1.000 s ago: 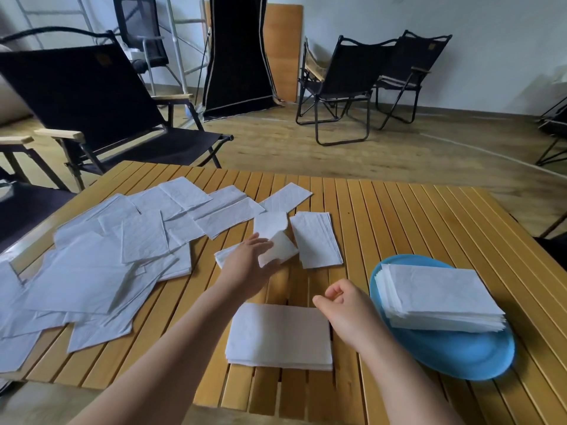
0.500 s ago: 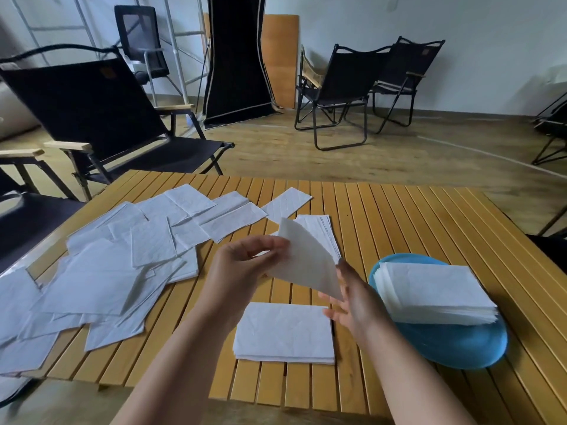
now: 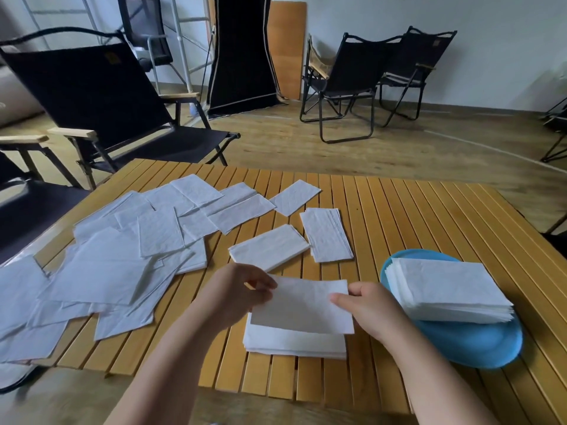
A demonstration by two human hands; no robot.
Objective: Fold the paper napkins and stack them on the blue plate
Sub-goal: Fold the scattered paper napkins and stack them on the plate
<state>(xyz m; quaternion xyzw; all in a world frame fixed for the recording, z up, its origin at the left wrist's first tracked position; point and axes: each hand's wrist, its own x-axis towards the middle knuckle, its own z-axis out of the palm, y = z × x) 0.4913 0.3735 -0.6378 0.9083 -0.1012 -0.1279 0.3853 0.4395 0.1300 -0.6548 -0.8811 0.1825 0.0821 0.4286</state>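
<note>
Holding napkin (image 3: 302,305) now flat over near stack (image 3: 294,343), left hand (image 3: 242,291) and right hand (image 3: 363,305) grip pinching its ends.

One plate, one desk, four napkin stacks and two hands are counted.

One blue plate (image 3: 478,348) is seen near right on one slatted desk (image 3: 414,216). Four stacks of folded napkins (image 3: 445,286) are counted, plus one held napkin (image 3: 303,305); the loose sheets (image 3: 101,268) at left overlap too much to be counted. Four folding chairs (image 3: 92,96) are fully seen.
</note>
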